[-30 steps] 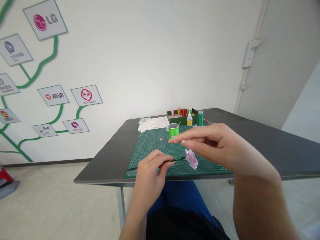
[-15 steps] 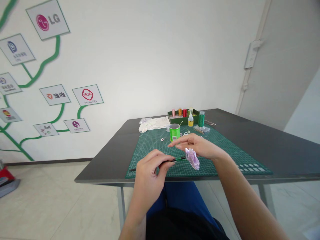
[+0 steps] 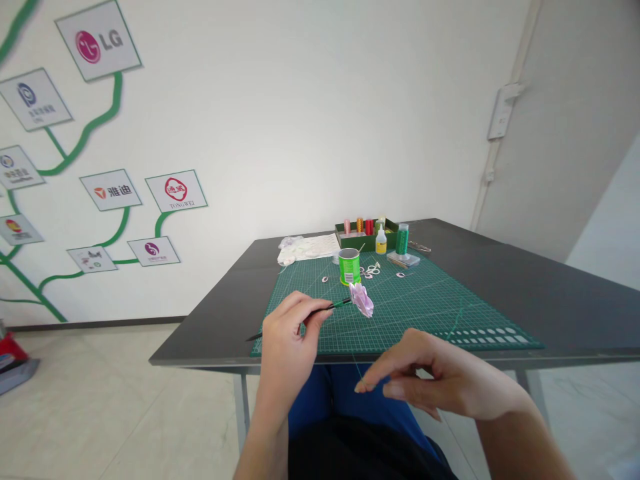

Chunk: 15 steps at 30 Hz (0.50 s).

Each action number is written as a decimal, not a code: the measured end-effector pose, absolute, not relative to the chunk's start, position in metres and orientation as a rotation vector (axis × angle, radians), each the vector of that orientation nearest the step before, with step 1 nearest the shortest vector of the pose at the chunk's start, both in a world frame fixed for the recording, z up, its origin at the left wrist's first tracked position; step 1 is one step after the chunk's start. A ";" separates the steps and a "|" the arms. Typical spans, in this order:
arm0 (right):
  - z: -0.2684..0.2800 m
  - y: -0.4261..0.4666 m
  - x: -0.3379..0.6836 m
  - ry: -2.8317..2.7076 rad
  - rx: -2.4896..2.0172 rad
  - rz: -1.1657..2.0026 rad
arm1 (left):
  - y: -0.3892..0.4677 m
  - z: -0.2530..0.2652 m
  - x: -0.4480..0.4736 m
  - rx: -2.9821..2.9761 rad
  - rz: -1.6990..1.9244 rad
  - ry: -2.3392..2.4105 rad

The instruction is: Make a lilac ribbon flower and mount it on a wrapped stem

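My left hand [image 3: 293, 330] pinches a thin dark stem [image 3: 254, 337] with a pointed end, held above the cutting mat's near left part. At its right end sits a small lilac artificial flower [image 3: 362, 300], with green thread [image 3: 342, 303] wound just below the bloom. Lower and to the right, past the table's front edge, is my right hand [image 3: 435, 377], palm down with curled fingers. A fine green thread [image 3: 357, 365] runs down to its fingertips; its upper course is hard to follow.
A green cutting mat [image 3: 310, 333] covers the middle of the black table [image 3: 215, 320]. On it stand a green can [image 3: 349, 267], white scissors [image 3: 373, 269], a glue bottle [image 3: 381, 240] and a green thread spool [image 3: 402, 240]. Behind is a box [image 3: 357, 241] of several spools.
My right hand has moved from above the flower down and toward me, past the table edge. My left hand has shifted slightly left and up with the flower, which is turned differently.
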State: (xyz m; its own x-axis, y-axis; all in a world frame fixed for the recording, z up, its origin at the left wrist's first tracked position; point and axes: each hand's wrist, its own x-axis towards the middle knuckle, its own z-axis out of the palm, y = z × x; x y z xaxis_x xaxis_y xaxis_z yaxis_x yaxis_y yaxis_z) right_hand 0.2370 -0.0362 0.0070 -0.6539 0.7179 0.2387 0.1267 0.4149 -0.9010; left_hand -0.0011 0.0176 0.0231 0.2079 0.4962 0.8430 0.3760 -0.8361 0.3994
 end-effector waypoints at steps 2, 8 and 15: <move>0.021 -0.043 0.237 -2.099 -0.680 1.139 | 0.017 0.024 0.000 2.375 1.679 0.825; 0.065 -0.047 0.236 -2.145 -0.626 0.895 | 0.011 0.028 0.000 2.386 1.621 0.765; 0.076 -0.038 0.249 -2.351 -0.590 0.904 | 0.010 0.029 0.001 2.358 1.622 0.747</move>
